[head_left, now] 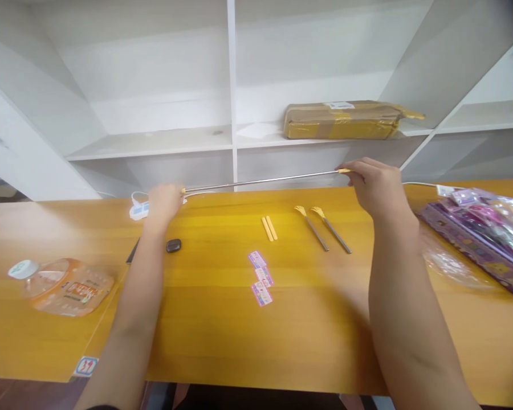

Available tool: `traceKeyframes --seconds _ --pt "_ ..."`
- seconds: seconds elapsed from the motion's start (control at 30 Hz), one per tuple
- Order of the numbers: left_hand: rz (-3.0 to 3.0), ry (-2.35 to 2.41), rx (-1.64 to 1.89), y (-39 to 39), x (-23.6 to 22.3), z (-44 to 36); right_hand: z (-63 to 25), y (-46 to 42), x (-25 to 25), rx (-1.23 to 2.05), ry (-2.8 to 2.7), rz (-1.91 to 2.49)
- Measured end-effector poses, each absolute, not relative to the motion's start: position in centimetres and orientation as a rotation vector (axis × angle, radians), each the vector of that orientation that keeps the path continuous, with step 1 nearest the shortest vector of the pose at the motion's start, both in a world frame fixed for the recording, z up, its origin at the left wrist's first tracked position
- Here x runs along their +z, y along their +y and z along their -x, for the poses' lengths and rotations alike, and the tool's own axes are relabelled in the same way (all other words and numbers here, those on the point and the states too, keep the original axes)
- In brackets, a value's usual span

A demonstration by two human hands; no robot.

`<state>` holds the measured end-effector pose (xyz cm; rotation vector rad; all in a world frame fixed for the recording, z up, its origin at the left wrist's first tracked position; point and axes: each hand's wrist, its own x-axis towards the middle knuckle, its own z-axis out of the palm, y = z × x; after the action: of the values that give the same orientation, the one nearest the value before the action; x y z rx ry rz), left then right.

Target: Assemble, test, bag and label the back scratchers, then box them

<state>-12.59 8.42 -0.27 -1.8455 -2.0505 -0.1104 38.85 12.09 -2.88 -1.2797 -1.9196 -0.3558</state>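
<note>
A telescopic back scratcher (260, 181) is stretched out between my two hands above the far edge of the table, its thin metal rod almost level. My left hand (165, 205) is wrapped round its left end, where a bit of yellow shows. At the other end, my right hand (375, 185) pinches a yellow piece whose shape is mostly hidden by the fingers. Two more back scratchers, a left one (313, 229) and a right one (332, 230), lie collapsed with yellow claw heads. Beside them are two yellow sticks (269, 228), and several pink printed cards (261, 277) lie nearer me.
A black case (173, 245) and a white power strip (139, 210) lie near my left arm. An orange-labelled bottle (70, 286) rests on its side at left. Purple packaging (481, 245) and clear plastic (451, 262) lie at right. A taped carton (342, 121) sits on the shelf.
</note>
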Motion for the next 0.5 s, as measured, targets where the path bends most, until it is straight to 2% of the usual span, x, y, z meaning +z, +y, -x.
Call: traceKeyframes --seconds 0.2,0.5 --pt "1.890 -2.028 -0.055 8.1 -0.1 12.0 -37.7 11.8 -2.8 -0.357 -1.979 1.254" --pt "1.995 -1.944 -0.022 6.4 -0.2 6.6 -30.1 9.7 -2.8 -0.459 -2.196 1.168"
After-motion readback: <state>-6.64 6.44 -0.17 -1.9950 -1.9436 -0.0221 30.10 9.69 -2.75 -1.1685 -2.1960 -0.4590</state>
